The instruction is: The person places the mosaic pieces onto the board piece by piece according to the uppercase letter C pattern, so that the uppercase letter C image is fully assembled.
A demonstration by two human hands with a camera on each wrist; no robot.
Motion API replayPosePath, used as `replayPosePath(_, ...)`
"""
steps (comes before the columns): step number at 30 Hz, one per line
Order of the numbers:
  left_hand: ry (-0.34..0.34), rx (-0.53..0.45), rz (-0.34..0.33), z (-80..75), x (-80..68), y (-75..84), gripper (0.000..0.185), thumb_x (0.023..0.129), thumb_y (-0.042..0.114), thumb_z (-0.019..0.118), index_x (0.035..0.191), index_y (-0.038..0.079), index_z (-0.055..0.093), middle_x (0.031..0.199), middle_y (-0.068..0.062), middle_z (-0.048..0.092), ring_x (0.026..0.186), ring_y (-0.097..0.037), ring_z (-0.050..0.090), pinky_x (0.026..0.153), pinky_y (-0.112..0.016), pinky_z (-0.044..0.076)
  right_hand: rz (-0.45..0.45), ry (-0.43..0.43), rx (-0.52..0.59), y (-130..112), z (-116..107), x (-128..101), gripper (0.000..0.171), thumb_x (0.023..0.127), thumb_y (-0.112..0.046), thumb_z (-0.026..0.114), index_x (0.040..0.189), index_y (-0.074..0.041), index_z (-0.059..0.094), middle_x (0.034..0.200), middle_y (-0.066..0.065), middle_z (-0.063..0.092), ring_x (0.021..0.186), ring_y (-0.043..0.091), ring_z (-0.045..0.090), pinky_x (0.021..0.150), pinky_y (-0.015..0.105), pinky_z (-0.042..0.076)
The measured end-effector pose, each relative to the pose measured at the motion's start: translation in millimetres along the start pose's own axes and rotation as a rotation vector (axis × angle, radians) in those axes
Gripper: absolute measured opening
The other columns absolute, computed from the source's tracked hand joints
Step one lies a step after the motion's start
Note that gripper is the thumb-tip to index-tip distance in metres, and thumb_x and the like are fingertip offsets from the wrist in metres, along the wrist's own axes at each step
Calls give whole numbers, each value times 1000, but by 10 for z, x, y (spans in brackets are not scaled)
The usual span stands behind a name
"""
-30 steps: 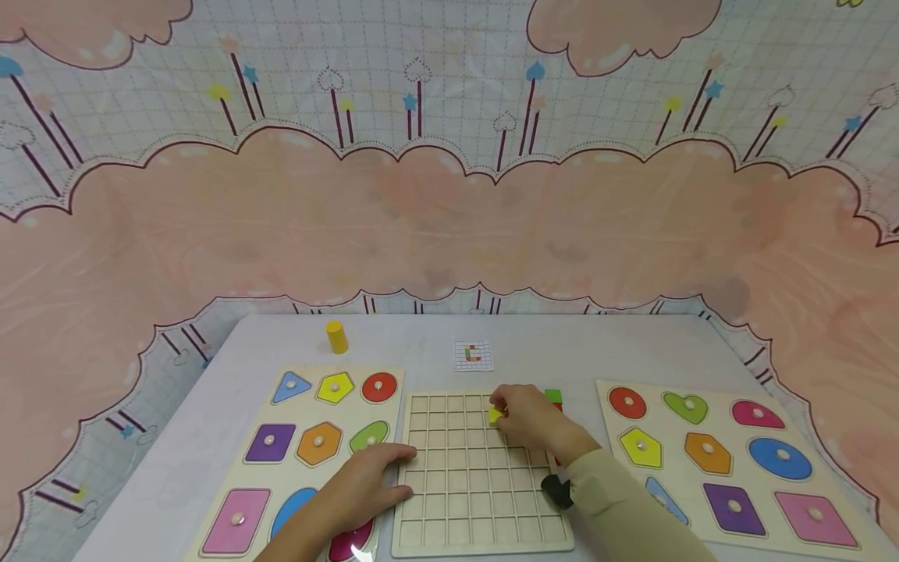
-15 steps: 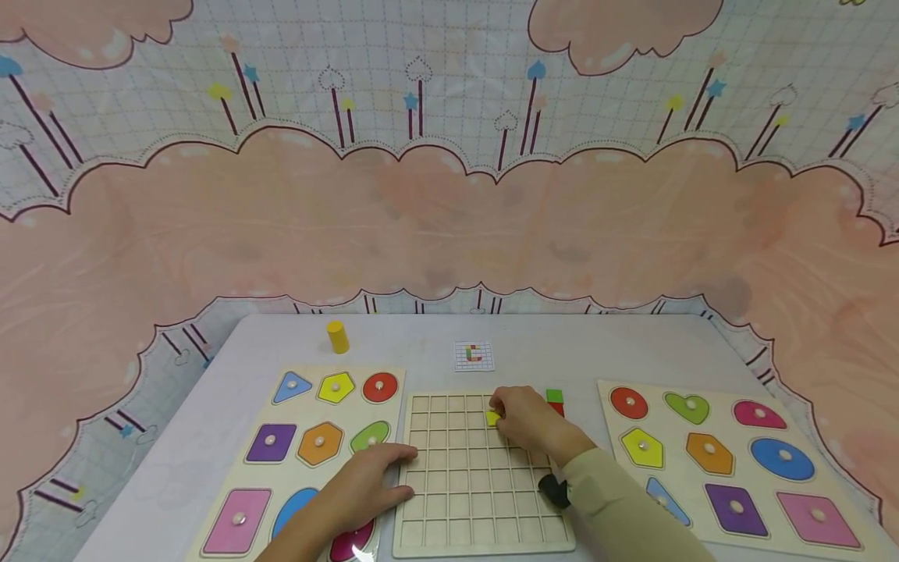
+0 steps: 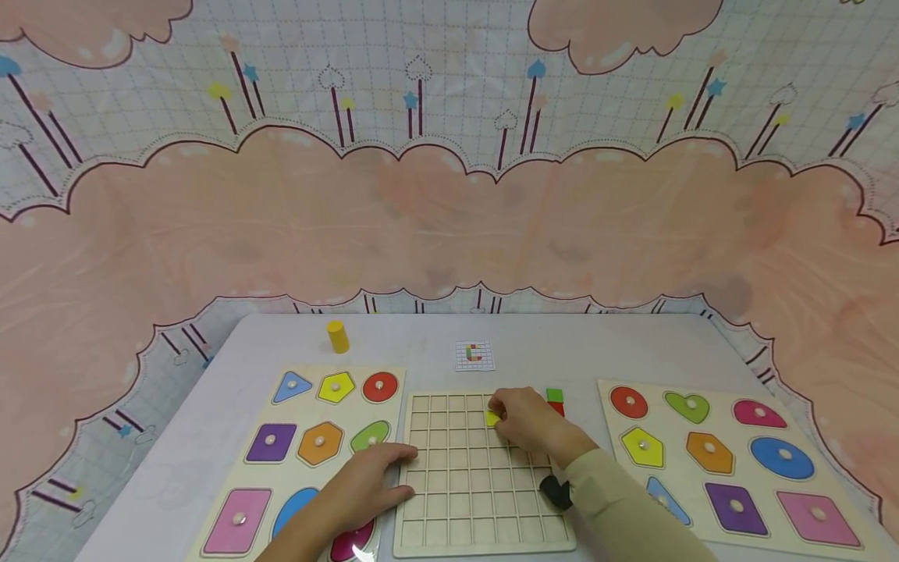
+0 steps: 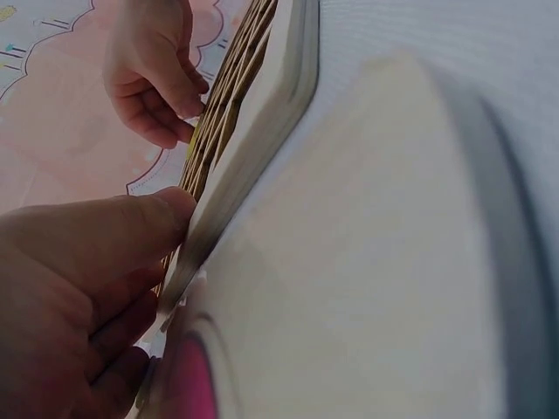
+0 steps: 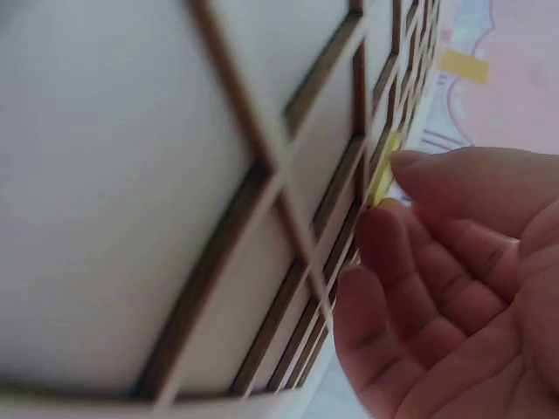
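Note:
A small yellow block (image 3: 492, 419) sits in a cell near the top of the wooden grid board (image 3: 458, 459), toward its right side. My right hand (image 3: 528, 421) pinches this block. In the right wrist view the thumb and forefinger (image 5: 389, 229) are at the block (image 5: 384, 170), and the other fingers are bent. At the board's left edge my left hand (image 3: 361, 484) rests with fingers extended. The left wrist view has the left thumb (image 4: 144, 229) touching the board's rim (image 4: 249, 175).
A green block (image 3: 554, 395) and a red block (image 3: 556, 408) lie right of the board. Shape-puzzle boards flank it, left (image 3: 235, 468) and right (image 3: 684, 499). Behind stand a small card with a coloured grid pattern (image 3: 474, 356) and a yellow cylinder (image 3: 338, 337).
My right hand has shifted very slightly, and the yellow block now sits lower in the grid cell than a second ago. The left hand has stayed at the board's edge.

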State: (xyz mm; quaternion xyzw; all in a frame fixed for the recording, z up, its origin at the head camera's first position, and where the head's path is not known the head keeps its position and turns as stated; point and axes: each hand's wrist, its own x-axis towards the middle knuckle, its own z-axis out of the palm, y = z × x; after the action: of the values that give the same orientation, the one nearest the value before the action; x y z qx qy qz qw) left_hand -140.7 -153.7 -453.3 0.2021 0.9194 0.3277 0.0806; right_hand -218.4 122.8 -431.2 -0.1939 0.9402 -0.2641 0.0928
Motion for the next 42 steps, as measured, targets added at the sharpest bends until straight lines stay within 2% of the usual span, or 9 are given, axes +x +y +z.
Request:
replayPosePath(6,2,17,-11,1,9,-4,47,82,22,81,124,7,66,122,-6,66,119,-32,58,101,-54,46,33,22,113,49,-82,-96,27,86,-1,67,113,-3,67,103,2,67,91,17,61,83,38,55)
replayPosePath(13,2,15,-3,-3,5,-1,46,83,22,81,124,7,66,122,-6,66,119,-32,58,101,-54,46,60,79,108,185,-236,-268,29,90,-6,67,119,-6,67,111,0,68,95,16,63,86,38,56)
replayPosePath(20,7,16,-5,-3,-5,-8,46,83,23,81,124,7,66,121,-5,66,119,-31,58,101,-54,46,128,88,87,348,-336,-467,35,89,-7,70,124,-5,66,116,3,68,108,25,63,95,45,54)
replayPosePath(23,5,16,-6,-2,-4,-11,47,83,23,81,124,8,66,121,-5,66,119,-31,58,101,-54,46,147,84,72,397,-374,-511,38,88,-7,69,125,-3,65,117,7,68,103,25,62,91,45,55)
replayPosePath(27,0,13,-4,-3,-1,-11,47,83,23,81,124,7,66,122,-6,66,120,-32,58,102,-54,45,156,74,38,451,-413,-526,36,86,-8,69,121,-4,66,113,9,67,93,24,58,84,44,56)
replayPosePath(34,0,5,2,-6,0,-11,47,83,22,81,124,6,66,122,-6,66,119,-33,58,101,-54,46,183,61,-3,522,-416,-478,30,88,-11,71,117,-7,68,112,10,66,103,30,59,91,52,55)
replayPosePath(42,1,0,0,-7,-4,-12,47,84,23,81,125,7,66,123,-5,66,120,-32,58,102,-54,45,175,52,-12,585,-388,-437,35,87,-12,74,121,-5,66,108,7,66,96,26,58,88,47,56)
